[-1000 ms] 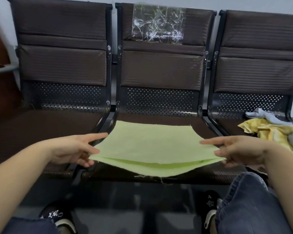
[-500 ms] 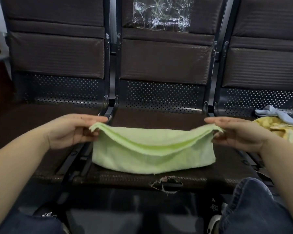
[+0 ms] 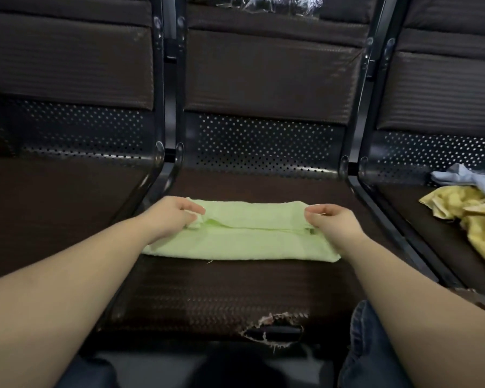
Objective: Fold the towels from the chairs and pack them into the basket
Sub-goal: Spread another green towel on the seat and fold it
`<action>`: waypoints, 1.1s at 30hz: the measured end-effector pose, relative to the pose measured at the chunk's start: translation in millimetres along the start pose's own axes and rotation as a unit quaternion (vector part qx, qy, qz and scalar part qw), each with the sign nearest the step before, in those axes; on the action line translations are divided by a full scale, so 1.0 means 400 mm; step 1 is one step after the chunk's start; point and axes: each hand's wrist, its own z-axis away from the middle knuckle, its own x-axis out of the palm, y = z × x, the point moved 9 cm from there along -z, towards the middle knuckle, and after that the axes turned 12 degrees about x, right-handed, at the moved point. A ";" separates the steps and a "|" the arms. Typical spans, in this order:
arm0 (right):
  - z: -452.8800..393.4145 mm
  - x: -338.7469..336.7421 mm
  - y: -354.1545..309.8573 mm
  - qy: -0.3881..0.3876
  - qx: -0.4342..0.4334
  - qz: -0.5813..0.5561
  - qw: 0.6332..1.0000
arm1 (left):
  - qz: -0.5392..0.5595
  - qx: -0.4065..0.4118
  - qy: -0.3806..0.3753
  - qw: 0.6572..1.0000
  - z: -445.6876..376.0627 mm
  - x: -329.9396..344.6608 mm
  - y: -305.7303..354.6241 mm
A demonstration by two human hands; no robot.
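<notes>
Two hands sit on one green towel (image 3: 241, 236), and that towel lies flat on the middle chair seat (image 3: 221, 292), right in front of me. Its long side runs from left to right, so it looks like a wide, short strip. My left hand (image 3: 172, 217) is at the left end and my right hand (image 3: 332, 222) is at the right end. Both are about as near to it as each other, so I would not pick one over the other.

My left hand pinches the top layer by the left corner. My right hand has its fingers bent over the right end and seems to pinch the edge there too, but I cannot see the fingertips well. A fold line runs across the towel between my hands.

I think the next fold should go sideways: one end lifted and laid over the other end, because the strip is much wider than it is deep. The ends must meet neatly or it will look crooked.

More towels wait on the chair to my right: a yellow towel (image 3: 471, 214) and a pale blue towel (image 3: 465, 179), both in a messy heap. I cannot see the basket anywhere
</notes>
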 end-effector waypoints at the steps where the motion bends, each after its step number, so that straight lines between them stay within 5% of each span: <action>1: 0.004 0.024 -0.005 -0.009 -0.005 0.016 1.000 | -0.021 0.009 -0.013 1.000 -0.009 0.018 0.005; 6: 0.041 0.129 -0.053 -0.060 -0.066 0.077 0.993 | -0.080 0.059 -0.040 0.994 -0.034 0.064 0.034; 12: 0.098 0.167 -0.077 -0.102 -0.110 0.137 0.979 | -0.063 0.026 -0.072 0.995 0.023 0.054 0.036; 17: 0.098 0.022 -0.051 -0.039 -0.068 0.149 0.986 | -0.045 -0.017 -0.058 0.997 0.102 -0.031 -0.023; 21: 0.144 -0.027 0.016 -0.121 0.008 0.143 0.982 | 0.013 -0.041 -0.121 0.992 0.189 -0.033 -0.032; 29: 0.302 -0.066 0.177 -0.395 0.181 0.238 0.869 | 0.178 -0.155 -0.320 0.917 0.402 0.038 -0.028; 33: 0.345 -0.092 0.221 -0.379 0.223 0.335 0.833 | 0.093 -0.192 -0.374 0.902 0.457 0.050 -0.060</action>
